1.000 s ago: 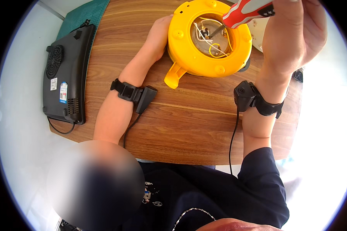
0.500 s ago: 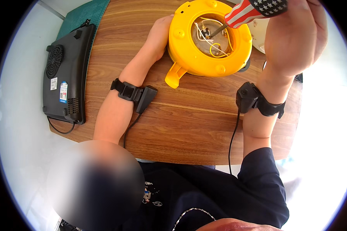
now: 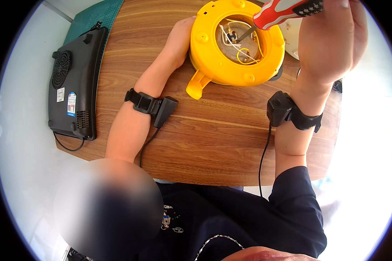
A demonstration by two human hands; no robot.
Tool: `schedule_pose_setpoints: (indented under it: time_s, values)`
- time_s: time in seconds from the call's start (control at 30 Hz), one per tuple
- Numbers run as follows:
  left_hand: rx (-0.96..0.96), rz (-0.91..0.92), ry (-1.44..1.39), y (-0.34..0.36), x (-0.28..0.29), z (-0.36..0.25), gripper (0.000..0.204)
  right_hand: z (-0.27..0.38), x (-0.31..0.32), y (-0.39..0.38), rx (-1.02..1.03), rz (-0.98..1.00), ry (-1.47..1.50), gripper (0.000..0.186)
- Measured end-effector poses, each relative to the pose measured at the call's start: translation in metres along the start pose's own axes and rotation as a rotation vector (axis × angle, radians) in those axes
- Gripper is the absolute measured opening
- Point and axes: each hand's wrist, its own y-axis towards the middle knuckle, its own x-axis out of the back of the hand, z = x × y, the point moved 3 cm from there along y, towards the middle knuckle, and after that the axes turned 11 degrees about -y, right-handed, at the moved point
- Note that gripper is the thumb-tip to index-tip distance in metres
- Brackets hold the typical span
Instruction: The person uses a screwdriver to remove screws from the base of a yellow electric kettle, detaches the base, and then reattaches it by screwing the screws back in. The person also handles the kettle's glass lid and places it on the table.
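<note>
A round yellow appliance housing [image 3: 225, 67] lies bottom up at the table's far side, with a spout-like tab at its near left. Its round opening shows a metal base [image 3: 235, 42] with white and yellow wires [image 3: 245, 55] and small terminals. My left hand [image 3: 180, 41] is closed against the housing's left side, fingers mostly hidden behind it. In my right hand [image 3: 331, 45], closed round the handle, is a screwdriver [image 3: 272, 15] with a red, grey and starred black handle. Its shaft slants down-left into the opening, the tip at a terminal among the wires.
A flat black appliance [image 3: 76, 87] with a fan grille stands at the left, partly over a green mat [image 3: 89, 19]. Each forearm wears a black strapped device [image 3: 279, 106] with a trailing cable. A pale round piece [image 3: 292, 38] sits behind my right wrist.
The screwdriver's handle has turned, showing red and grey where stripes were before. My right hand has twisted slightly with it. My left hand and the housing stay put.
</note>
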Motion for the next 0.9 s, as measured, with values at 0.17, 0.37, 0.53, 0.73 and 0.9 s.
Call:
schedule_pose_setpoints:
  time_s: [0.17, 0.37, 0.53, 0.73, 0.9]
  values:
    - [-0.018, 0.000, 0.002, -0.001, 0.000, 0.000, 0.033, 0.012, -0.011, -0.002, -0.063, -0.143, 0.040, 0.038]
    - [-0.011, 0.023, -0.010, 0.001, 0.000, 0.001, 0.033, -0.006, -0.014, -0.002, -0.025, -0.096, 0.316, 0.041]
    - [0.005, 0.009, -0.004, -0.001, 0.000, -0.001, 0.033, -0.005, -0.020, -0.005, 0.087, -0.242, 0.137, 0.043]
    - [-0.020, 0.014, -0.001, -0.001, -0.002, -0.001, 0.033, 0.005, -0.020, 0.001, -0.090, -0.111, 0.331, 0.042]
    - [0.001, 0.016, -0.029, 0.003, 0.000, 0.002, 0.034, -0.001, -0.019, -0.002, -0.133, -0.123, 0.172, 0.040]
